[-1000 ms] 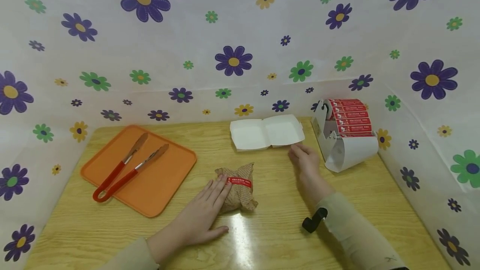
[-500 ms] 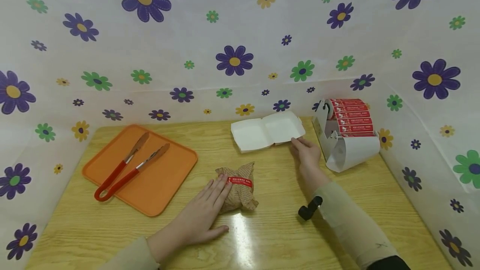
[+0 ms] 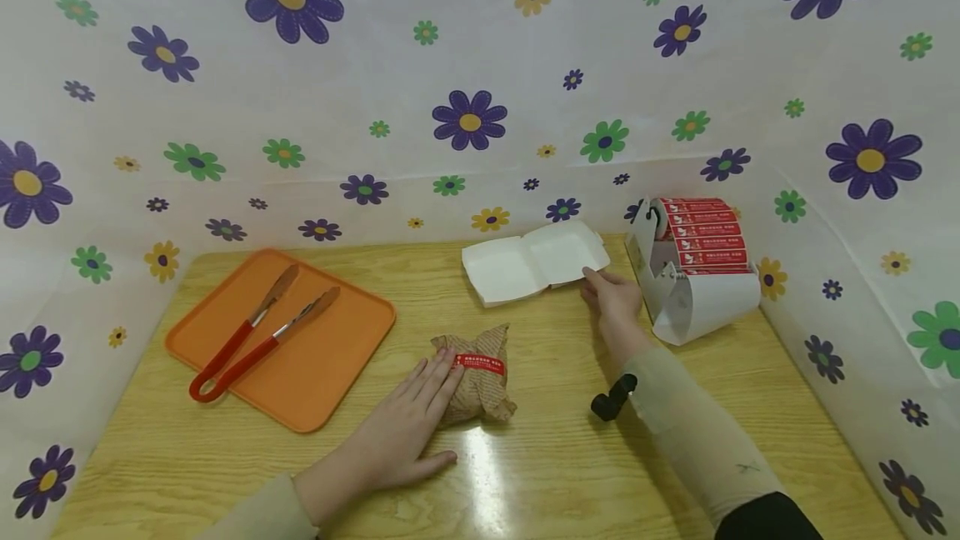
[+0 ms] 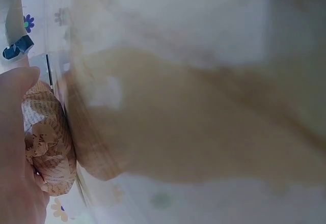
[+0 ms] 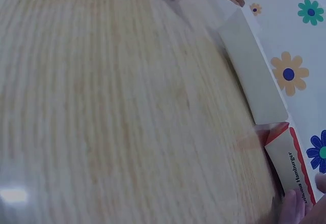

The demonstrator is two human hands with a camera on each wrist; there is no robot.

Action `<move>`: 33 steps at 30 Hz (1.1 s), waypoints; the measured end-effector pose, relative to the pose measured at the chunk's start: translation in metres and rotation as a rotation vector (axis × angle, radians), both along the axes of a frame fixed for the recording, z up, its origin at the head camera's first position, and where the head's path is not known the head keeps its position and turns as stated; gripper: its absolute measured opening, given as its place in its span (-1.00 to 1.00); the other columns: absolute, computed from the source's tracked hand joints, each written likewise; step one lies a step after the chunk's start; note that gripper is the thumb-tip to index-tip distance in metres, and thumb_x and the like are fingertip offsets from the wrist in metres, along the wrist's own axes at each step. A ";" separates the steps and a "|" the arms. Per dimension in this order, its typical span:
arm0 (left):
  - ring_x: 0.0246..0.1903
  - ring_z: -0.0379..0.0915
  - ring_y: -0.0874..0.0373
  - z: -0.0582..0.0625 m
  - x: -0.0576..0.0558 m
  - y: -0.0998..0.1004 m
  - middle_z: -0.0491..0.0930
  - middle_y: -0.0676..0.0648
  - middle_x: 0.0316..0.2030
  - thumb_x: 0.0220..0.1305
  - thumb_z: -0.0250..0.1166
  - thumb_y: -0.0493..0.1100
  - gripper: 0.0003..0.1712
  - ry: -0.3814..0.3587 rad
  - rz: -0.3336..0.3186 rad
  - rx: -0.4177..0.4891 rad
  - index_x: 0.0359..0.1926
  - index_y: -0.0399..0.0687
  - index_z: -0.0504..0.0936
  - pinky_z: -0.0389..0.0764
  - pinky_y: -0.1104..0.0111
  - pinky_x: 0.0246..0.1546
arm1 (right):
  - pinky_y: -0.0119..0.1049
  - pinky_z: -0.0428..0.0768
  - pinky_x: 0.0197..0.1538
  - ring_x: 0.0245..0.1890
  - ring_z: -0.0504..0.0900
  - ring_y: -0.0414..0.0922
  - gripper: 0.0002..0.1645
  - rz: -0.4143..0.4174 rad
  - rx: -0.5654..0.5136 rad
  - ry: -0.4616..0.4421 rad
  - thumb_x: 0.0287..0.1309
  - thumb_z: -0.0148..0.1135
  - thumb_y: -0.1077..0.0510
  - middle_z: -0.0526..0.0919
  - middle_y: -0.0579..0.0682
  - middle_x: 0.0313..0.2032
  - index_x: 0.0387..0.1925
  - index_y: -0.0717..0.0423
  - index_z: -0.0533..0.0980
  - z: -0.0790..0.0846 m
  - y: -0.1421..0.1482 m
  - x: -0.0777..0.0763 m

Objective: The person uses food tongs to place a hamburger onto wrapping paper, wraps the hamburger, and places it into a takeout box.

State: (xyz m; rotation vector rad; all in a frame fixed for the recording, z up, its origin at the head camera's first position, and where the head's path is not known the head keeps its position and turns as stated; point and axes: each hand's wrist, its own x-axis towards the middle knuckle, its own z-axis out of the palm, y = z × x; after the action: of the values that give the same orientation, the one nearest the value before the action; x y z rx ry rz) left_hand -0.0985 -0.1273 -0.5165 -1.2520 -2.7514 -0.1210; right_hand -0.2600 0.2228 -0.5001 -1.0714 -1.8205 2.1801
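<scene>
My left hand (image 3: 401, 440) rests with its fingers straight against the left side of a brown paper-wrapped bundle (image 3: 476, 398), which carries a red label. The left wrist view shows the crumpled printed wrapper (image 4: 53, 147) beside that hand. Behind the bundle lies an unfolded white hamburger box (image 3: 506, 269), its two halves spread flat with nothing inside. At the front right edge of the box, my right hand (image 3: 618, 311) pinches the rim between thumb and fingers. "Delicious Hamburger" is printed on the box wall (image 5: 289, 158) in the right wrist view, near my fingertips (image 5: 290, 206).
On the left, red-handled tongs (image 3: 236, 365) lie across an orange tray (image 3: 315, 373). A dispenser (image 3: 652, 273) with a roll of red labels (image 3: 708, 232) stands close to my right hand. A flower-printed sheet (image 3: 337, 90) walls in the wooden table (image 3: 540, 457).
My right hand has moved slightly back and taken hold of the box's rim. The right half of the box has swung a little away from me. My left hand and the bundle stay still.
</scene>
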 end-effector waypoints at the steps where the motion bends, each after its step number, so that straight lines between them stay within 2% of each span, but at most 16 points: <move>1: 0.70 -0.16 -0.20 0.000 0.000 0.000 -0.16 -0.37 0.69 0.38 0.19 0.48 0.28 0.002 0.000 -0.001 0.69 -0.31 -0.09 0.10 0.02 0.68 | -0.52 0.79 -0.10 -0.32 0.75 -0.30 -0.45 0.002 0.001 -0.005 0.34 0.42 0.25 0.62 0.02 -0.05 0.29 0.32 0.53 0.001 0.000 0.000; 6: 0.69 -0.12 -0.19 0.003 0.001 0.000 -0.12 -0.37 0.69 0.37 0.21 0.47 0.28 0.015 -0.001 -0.004 0.69 -0.31 -0.08 0.13 0.02 0.68 | -0.51 0.79 -0.14 -0.42 0.73 -0.33 -0.46 0.017 0.002 -0.017 0.35 0.37 0.31 0.58 0.01 -0.06 0.31 0.32 0.50 0.005 0.000 0.002; 13: 0.69 -0.12 -0.19 0.002 0.001 -0.003 -0.12 -0.37 0.69 0.36 0.24 0.45 0.28 0.024 0.000 0.010 0.69 -0.31 -0.06 0.17 0.01 0.67 | -0.51 0.78 -0.30 -0.58 0.72 -0.35 -0.42 0.017 -0.018 -0.021 0.34 0.35 0.34 0.64 -0.16 -0.49 0.36 0.33 0.48 0.007 0.012 0.003; 16: 0.69 -0.11 -0.19 0.000 0.002 -0.006 -0.11 -0.36 0.69 0.36 0.25 0.44 0.28 0.026 0.006 0.025 0.69 -0.30 -0.06 0.18 0.00 0.66 | -0.52 0.77 -0.32 -0.59 0.71 -0.36 -0.43 0.029 0.007 -0.014 0.35 0.33 0.35 0.63 -0.19 -0.55 0.35 0.34 0.49 0.007 0.018 0.003; 19: 0.69 -0.10 -0.18 -0.001 0.003 -0.009 -0.11 -0.34 0.69 0.35 0.26 0.44 0.27 0.028 0.013 0.040 0.69 -0.29 -0.05 0.12 0.02 0.68 | -0.55 0.75 -0.33 -0.59 0.69 -0.38 -0.46 0.041 0.064 -0.004 0.36 0.32 0.35 0.62 -0.15 -0.43 0.34 0.36 0.52 0.007 0.022 0.003; 24: 0.69 -0.07 -0.17 -0.002 0.004 -0.014 -0.10 -0.32 0.70 0.36 0.26 0.43 0.26 0.032 0.018 0.051 0.70 -0.26 -0.05 -0.10 0.13 0.74 | -0.54 0.75 -0.27 -0.54 0.65 -0.40 -0.52 0.053 0.175 0.012 0.37 0.32 0.33 0.65 0.04 -0.11 0.28 0.37 0.57 0.005 0.025 0.002; 28: 0.69 -0.08 -0.15 -0.001 0.002 -0.016 -0.10 -0.31 0.70 0.37 0.25 0.42 0.25 0.029 0.012 0.038 0.70 -0.26 -0.07 0.06 0.07 0.70 | -0.54 0.71 -0.21 -0.50 0.63 -0.41 -0.56 0.070 0.274 0.000 0.39 0.32 0.28 0.67 0.10 0.04 0.24 0.34 0.61 0.004 0.028 -0.002; 30: 0.69 -0.09 -0.15 -0.001 0.001 -0.017 -0.11 -0.32 0.70 0.38 0.25 0.41 0.24 0.015 0.008 0.037 0.70 -0.26 -0.07 0.15 0.03 0.67 | -0.54 0.69 -0.21 -0.49 0.63 -0.40 -0.56 0.069 0.294 -0.003 0.39 0.31 0.27 0.68 0.09 0.04 0.24 0.33 0.62 0.003 0.028 -0.003; 33: 0.69 -0.10 -0.15 0.001 0.001 -0.020 -0.12 -0.32 0.70 0.40 0.24 0.40 0.22 -0.005 0.010 0.032 0.69 -0.27 -0.06 0.17 0.01 0.66 | -0.53 0.67 -0.21 -0.48 0.62 -0.39 -0.57 0.064 0.305 0.001 0.40 0.29 0.27 0.68 0.06 -0.02 0.24 0.32 0.63 0.003 0.028 -0.005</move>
State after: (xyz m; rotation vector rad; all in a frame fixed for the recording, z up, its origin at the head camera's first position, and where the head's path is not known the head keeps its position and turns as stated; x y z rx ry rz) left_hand -0.0972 -0.1470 -0.5155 -1.2319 -2.7484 -0.1676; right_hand -0.2647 0.2510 -0.4973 -0.9566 -2.1251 1.8490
